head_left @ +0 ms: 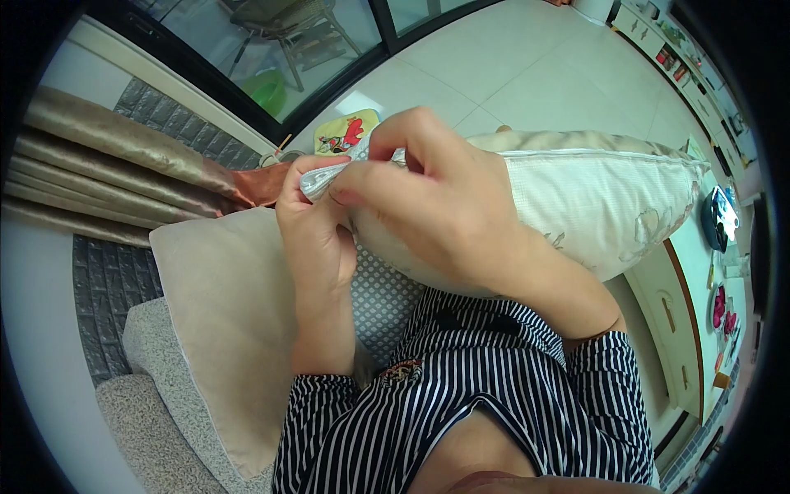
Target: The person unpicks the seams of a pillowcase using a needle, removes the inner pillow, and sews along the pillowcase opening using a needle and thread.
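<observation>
A plump cream cushion with a pale floral pattern lies across my lap, and a light seam that looks like a zipper runs along its top side. At its left end, my left hand is closed round the whitish folded corner. My right hand bends over the same end, its thumb and fingers pinched on the edge close to the left hand. The fingers hide most of that corner, so the exact spot under the right fingertips cannot be made out.
A plain beige cushion leans on the speckled grey sofa at left. Gold curtains hang beside the sliding glass door. At right stands a white drawer cabinet. A yellow patterned item sits beyond my hands.
</observation>
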Demonstrator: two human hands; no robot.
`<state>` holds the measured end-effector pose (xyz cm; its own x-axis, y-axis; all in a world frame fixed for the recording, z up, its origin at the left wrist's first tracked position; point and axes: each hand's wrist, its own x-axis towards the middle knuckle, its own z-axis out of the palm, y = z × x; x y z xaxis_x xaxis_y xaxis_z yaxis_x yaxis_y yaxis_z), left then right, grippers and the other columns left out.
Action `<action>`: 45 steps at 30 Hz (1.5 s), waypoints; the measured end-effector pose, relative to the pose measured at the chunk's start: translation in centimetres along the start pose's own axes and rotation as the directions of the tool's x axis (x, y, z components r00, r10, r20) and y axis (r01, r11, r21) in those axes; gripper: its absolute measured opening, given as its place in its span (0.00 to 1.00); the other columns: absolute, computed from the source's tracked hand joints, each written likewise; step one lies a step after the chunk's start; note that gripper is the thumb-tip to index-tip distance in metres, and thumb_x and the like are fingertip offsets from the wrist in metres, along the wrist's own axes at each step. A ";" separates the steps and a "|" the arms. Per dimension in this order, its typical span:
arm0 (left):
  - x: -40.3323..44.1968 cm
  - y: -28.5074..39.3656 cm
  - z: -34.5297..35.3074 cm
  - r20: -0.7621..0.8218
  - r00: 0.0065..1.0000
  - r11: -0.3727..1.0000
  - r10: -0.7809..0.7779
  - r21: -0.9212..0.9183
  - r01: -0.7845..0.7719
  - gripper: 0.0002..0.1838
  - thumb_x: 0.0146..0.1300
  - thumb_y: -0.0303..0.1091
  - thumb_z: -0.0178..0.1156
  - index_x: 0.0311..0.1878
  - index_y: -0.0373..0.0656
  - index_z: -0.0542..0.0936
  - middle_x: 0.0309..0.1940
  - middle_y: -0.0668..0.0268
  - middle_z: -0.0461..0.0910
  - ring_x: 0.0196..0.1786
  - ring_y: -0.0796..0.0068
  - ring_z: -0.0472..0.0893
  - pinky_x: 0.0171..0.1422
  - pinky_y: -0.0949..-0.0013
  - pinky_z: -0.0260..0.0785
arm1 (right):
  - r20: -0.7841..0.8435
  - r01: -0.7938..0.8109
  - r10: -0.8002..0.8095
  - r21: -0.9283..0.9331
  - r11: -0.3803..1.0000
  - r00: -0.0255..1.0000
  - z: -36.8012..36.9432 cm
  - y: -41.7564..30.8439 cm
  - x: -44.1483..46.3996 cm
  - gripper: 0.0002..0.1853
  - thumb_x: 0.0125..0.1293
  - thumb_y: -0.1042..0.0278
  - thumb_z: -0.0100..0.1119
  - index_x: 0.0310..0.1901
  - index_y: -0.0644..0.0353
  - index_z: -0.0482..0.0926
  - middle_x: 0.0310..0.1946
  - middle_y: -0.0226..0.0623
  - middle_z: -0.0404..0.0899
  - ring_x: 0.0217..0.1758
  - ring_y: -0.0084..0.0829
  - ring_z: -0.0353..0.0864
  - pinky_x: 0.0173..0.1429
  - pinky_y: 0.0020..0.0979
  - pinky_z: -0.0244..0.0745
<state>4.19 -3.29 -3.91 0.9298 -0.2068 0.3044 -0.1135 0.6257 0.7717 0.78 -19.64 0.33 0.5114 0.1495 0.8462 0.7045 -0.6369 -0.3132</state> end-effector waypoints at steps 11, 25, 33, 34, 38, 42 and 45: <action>0.3 0.0 0.2 -0.152 0.988 0.995 -0.014 0.093 0.028 0.11 0.71 0.33 0.65 0.49 0.34 0.79 0.45 0.61 0.83 0.48 0.72 0.81 0.61 0.68 0.72 | -0.027 -0.056 0.383 0.977 0.205 0.923 -2.3 2.2 0.9 0.12 0.83 0.68 0.39 0.58 0.61 0.70 0.27 0.32 0.70 0.26 0.23 0.70 0.62 0.54 0.81; 0.3 0.0 -0.4 -0.233 0.972 0.998 0.007 0.065 0.009 0.11 0.70 0.31 0.66 0.48 0.36 0.76 0.43 0.62 0.82 0.47 0.74 0.81 0.59 0.71 0.72 | 0.090 -0.066 0.067 -0.019 0.998 0.994 -1.3 1.1 -0.9 0.10 0.55 0.73 0.67 0.41 0.56 0.83 0.24 0.30 0.73 0.29 0.33 0.78 0.37 0.34 0.67; 0.4 0.0 -0.5 -0.231 0.973 0.998 0.016 0.056 -0.003 0.11 0.70 0.30 0.66 0.48 0.36 0.76 0.43 0.60 0.82 0.46 0.71 0.82 0.59 0.69 0.73 | 0.156 -0.058 0.070 -0.081 0.995 0.985 -1.6 1.0 -1.0 0.09 0.55 0.73 0.67 0.38 0.55 0.82 0.22 0.30 0.69 0.27 0.32 0.75 0.37 0.35 0.65; 0.3 0.0 -0.5 -0.232 0.973 0.998 0.016 0.056 -0.003 0.11 0.70 0.30 0.66 0.48 0.36 0.76 0.43 0.60 0.82 0.46 0.71 0.82 0.59 0.69 0.73 | 0.156 -0.057 0.070 -0.081 0.995 0.985 -1.6 0.9 -1.0 0.09 0.55 0.73 0.67 0.38 0.55 0.82 0.22 0.30 0.69 0.27 0.32 0.75 0.37 0.35 0.65; 0.2 -0.1 -0.4 -0.217 0.968 0.986 0.130 0.131 -0.103 0.09 0.67 0.26 0.68 0.46 0.37 0.78 0.43 0.61 0.82 0.47 0.72 0.81 0.60 0.70 0.72 | 0.162 -0.073 0.086 -0.081 0.994 0.983 -1.5 0.8 -0.9 0.08 0.54 0.74 0.65 0.38 0.56 0.80 0.21 0.29 0.70 0.26 0.32 0.76 0.37 0.35 0.65; -0.1 -0.8 -1.2 -0.141 0.923 0.895 0.359 0.334 -0.297 0.09 0.66 0.25 0.67 0.45 0.37 0.78 0.41 0.58 0.82 0.48 0.67 0.81 0.60 0.64 0.74 | 0.164 -0.075 0.091 -0.100 0.992 0.982 -1.3 0.5 -0.9 0.08 0.54 0.75 0.64 0.37 0.56 0.79 0.19 0.28 0.73 0.22 0.32 0.76 0.37 0.35 0.64; -0.7 -0.6 -0.5 -0.083 0.925 0.880 0.370 0.352 -0.320 0.12 0.58 0.17 0.71 0.42 0.37 0.80 0.43 0.63 0.80 0.45 0.74 0.78 0.58 0.73 0.71 | 0.137 -0.046 0.064 -0.133 0.990 0.989 -0.6 0.4 -1.1 0.08 0.54 0.75 0.62 0.37 0.56 0.77 0.17 0.28 0.75 0.20 0.33 0.75 0.37 0.35 0.64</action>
<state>3.77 -3.10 -4.86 0.8476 0.1022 0.5207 -0.5204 0.3521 0.7779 0.20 -20.49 -0.46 0.6183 0.2101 0.7574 0.6082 -0.7382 -0.2917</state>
